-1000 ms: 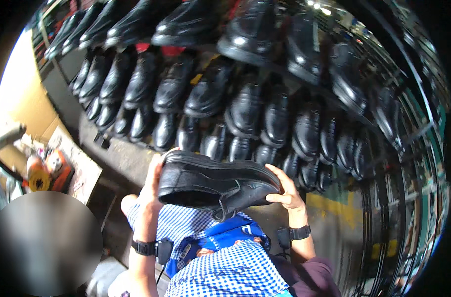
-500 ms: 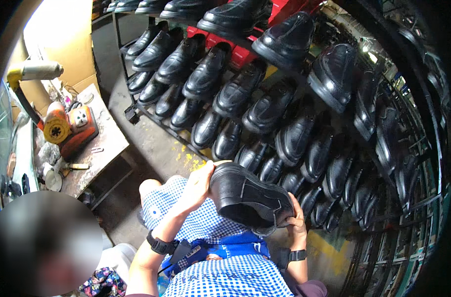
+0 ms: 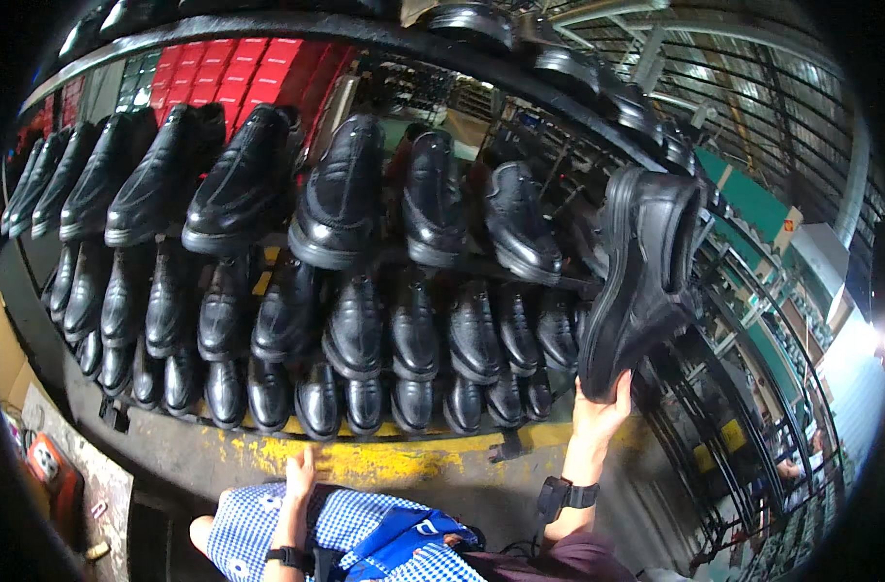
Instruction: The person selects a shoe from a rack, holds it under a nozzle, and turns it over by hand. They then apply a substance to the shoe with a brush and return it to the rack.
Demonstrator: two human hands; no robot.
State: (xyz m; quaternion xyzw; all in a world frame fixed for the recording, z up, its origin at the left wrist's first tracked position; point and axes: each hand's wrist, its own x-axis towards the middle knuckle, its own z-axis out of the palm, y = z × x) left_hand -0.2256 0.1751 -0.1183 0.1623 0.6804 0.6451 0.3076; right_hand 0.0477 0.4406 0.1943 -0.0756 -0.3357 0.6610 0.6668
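My right hand (image 3: 603, 415), at four o'clock in my view, is clamped on the toe of a black shoe (image 3: 639, 267), gripping it from below. The shoe stands nearly on end at three o'clock, heel toward twelve and toe toward six, leaning a little. Its sole faces nine o'clock and its opening faces three.

My left hand (image 3: 301, 473) is at seven o'clock, unclenched, with its fingers stretched toward twelve. I cannot tell whether those fingers touch one another. It is just beside my blue-and-white checked apron (image 3: 253, 519), and a dark band (image 3: 289, 558) circles that wrist. Another band (image 3: 580, 496) goes round my right wrist, and a purple sleeve (image 3: 583, 558) covers that arm at five o'clock.

Ahead of me a dark rack (image 3: 365, 37) sweeps from nine o'clock over twelve to three, bearing rows of black shoes (image 3: 338, 199), most with their toes toward me. Red boxes (image 3: 244, 82) are stacked behind it between ten and eleven. A worn yellow stripe (image 3: 355, 458) crosses the floor around six. A table (image 3: 108, 490) sits at eight o'clock with an orange tool (image 3: 49, 464) near its far edge.
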